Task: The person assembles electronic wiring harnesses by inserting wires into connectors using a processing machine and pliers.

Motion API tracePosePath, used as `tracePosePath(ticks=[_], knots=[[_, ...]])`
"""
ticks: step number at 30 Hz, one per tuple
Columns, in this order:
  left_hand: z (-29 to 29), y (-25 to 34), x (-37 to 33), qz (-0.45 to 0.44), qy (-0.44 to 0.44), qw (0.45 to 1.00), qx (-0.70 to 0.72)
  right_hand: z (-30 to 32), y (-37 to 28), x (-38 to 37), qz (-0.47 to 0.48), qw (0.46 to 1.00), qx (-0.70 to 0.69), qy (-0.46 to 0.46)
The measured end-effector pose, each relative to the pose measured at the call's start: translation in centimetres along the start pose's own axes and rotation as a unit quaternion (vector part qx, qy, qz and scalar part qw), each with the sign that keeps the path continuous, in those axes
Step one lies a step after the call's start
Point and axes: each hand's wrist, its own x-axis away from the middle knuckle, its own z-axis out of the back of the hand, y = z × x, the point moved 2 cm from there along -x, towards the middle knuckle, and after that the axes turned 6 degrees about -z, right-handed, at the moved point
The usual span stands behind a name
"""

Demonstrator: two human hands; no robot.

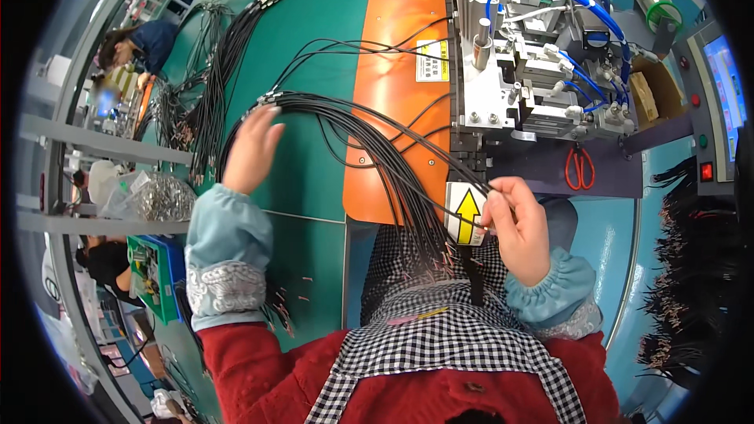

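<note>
A bundle of thin black cables [377, 149] arches from the green table over an orange panel [397, 12], and its loose ends hang down over my lap. My left hand [253, 151] is at the bundle's left end, beside pale connectors [271, 98]; its fingers are stretched out and somewhat apart. Between the thumb and fingers of my right hand [518, 229] are the ends of black cables, just right of a label with a yellow arrow [466, 216]. A few other cables run across the panel toward the machine [503, 71].
Red-handled scissors [580, 169] lie on the dark ledge below the machine. Further right are a screen [724, 82] and hanging black cables [691, 283]. More cable bundles [236, 55] lie along the table's left. A co-worker [145, 47] sits beyond a metal frame.
</note>
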Motion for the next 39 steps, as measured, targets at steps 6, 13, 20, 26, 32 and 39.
tracePosePath(ticks=[6,13,20,26,32,39], knots=[[-3.8,6.5,-2.8,0.033,0.024,0.997,0.062,-0.6,-2.9,-0.2,-0.123,0.978,-0.168,0.013],[-4.0,4.7,-4.1,0.025,0.01,0.999,0.042,-1.9,-2.5,1.4,-0.131,0.972,-0.19,-0.041],[-4.1,9.7,-4.5,0.035,0.055,0.991,0.121,-2.5,-0.2,3.9,-0.198,0.941,-0.257,-0.101],[-0.8,18.9,-4.9,-0.241,0.054,0.961,-0.122,-1.9,0.5,3.9,-0.179,0.95,-0.235,-0.106],[0.0,25.1,-2.8,-0.327,-0.039,0.931,0.156,-1.2,1.0,4.3,-0.195,0.949,-0.214,-0.122],[-1.2,26.9,-5.0,-0.188,-0.082,0.954,0.217,0.6,1.5,4.8,-0.059,0.962,0.04,-0.265]])
